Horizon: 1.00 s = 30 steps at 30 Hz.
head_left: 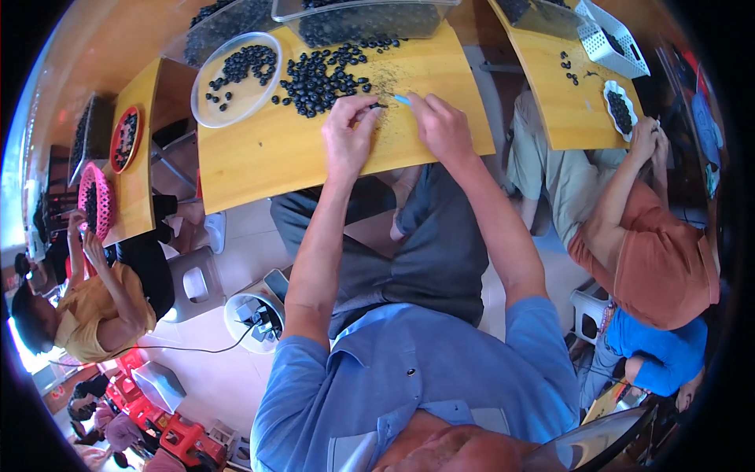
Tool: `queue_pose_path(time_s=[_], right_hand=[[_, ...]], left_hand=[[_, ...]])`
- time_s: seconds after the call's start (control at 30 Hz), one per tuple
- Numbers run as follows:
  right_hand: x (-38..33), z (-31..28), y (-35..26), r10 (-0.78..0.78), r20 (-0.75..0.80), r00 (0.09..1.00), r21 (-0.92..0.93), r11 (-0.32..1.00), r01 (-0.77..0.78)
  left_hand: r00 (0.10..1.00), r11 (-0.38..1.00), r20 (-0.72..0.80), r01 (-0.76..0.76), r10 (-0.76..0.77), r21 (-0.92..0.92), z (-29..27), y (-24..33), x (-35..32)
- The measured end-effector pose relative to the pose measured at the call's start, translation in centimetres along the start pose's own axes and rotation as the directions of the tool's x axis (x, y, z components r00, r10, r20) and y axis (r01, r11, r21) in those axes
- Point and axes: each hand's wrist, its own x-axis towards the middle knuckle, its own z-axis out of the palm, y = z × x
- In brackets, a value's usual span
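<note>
My left hand (350, 134) is over the yellow wooden table, its thumb and fingers pinched on a small dark piece (378, 105). Facing it, my right hand (442, 128) is closed on a thin tool with a light blue part (402, 100); its kind is too small to tell. The tool's end points toward the dark piece; I cannot tell whether they touch. A loose pile of black rounded pieces (318, 85) lies just beyond my left hand. To its left, a clear round shallow tray (240, 108) holds more of them. Dark crumbs (387, 81) are scattered between and beyond my hands.
A clear bin (370, 22) full of black pieces stands at the table's (259, 169) far edge. A white bucket (244, 334) sits on the floor at left. Co-workers handle similar pieces at tables on both sides, with a pink basket (108, 200) and white basket (612, 47).
</note>
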Motion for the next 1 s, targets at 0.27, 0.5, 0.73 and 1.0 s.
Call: queue_pose_path(time_s=[0.27,0.5,0.73,1.0], right_hand=[[-0.9,-0.5,0.5,0.060,-0.008,0.998,-0.024,0.998,-0.060],[-0.2,-0.1,-0.1,0.026,-0.049,0.998,0.012,1.000,-0.025],[-0.3,-0.3,-0.1,0.036,-0.015,0.999,-0.012,0.999,-0.036],[-0.5,-0.7,0.0,-0.002,-0.005,1.000,0.019,1.000,0.002]], left_hand=[[0.994,0.998,-0.100,0.038,-0.043,-0.055,-1.0,0.3,-0.4],[0.978,0.967,-0.042,0.195,-0.204,-0.165,-0.7,-0.7,-0.4],[0.954,0.930,0.015,0.296,-0.300,-0.217,1.5,0.1,0.4],[0.942,0.905,0.009,0.325,-0.336,-0.273,1.9,-0.7,0.3]])
